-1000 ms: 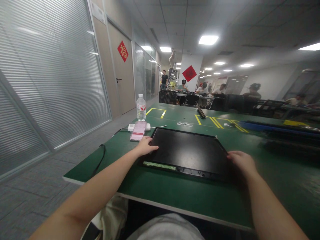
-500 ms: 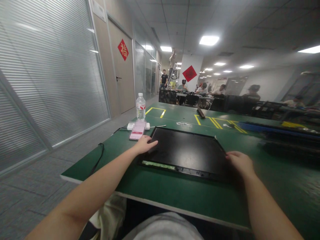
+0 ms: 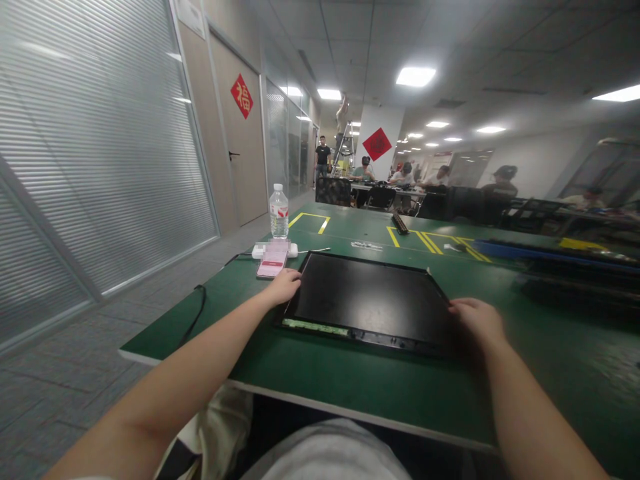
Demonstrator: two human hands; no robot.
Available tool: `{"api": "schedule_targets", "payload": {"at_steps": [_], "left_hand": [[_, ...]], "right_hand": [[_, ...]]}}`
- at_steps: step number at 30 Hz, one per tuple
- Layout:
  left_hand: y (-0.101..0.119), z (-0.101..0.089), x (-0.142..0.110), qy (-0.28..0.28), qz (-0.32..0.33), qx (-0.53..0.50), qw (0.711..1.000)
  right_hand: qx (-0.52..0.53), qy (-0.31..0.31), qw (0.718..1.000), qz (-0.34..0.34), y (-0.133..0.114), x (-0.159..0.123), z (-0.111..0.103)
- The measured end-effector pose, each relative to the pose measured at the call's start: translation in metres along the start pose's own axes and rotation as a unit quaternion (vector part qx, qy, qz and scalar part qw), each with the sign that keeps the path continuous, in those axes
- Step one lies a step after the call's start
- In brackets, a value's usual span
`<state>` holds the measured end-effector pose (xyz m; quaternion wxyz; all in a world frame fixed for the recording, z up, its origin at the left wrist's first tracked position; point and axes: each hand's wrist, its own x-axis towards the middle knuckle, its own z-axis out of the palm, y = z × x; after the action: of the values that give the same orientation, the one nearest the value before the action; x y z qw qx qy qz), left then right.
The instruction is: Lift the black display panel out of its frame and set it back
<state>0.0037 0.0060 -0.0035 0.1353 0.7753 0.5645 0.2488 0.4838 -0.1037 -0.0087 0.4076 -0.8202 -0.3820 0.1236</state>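
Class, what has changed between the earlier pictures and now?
The bare left hand has drawn its thumb leftward, from over the flat black rectangular panel to its left edge. The bare right hand stays at the right edge; the clear plastic bottle stays upright.

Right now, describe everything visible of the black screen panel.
The black screen panel is rectangular and lies face up on the green table. It looks smooth and dark, with a soft sheen. A thin black frame borders it; along the near edge, a green strip at left gives way to black trim. The left hand touches its left edge; the right hand holds its right edge.
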Motion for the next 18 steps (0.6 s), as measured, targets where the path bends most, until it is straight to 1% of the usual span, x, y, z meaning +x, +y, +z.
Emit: {"api": "schedule_targets", "payload": {"at_steps": [5, 12, 18], "left_hand": [[0.003, -0.003, -0.001, -0.003, 0.006, -0.016, 1.0], [0.008, -0.005, -0.004, -0.019, 0.008, -0.057, 0.998], [0.004, -0.003, -0.001, -0.014, 0.011, -0.033, 0.999]], "right_hand": [[0.033, -0.001, 0.999, 0.008, -0.002, -0.003, 0.0], [0.04, 0.002, 0.999, 0.021, -0.01, -0.01, -0.003], [0.044, 0.004, 0.999, 0.027, -0.011, -0.011, -0.003]]}}
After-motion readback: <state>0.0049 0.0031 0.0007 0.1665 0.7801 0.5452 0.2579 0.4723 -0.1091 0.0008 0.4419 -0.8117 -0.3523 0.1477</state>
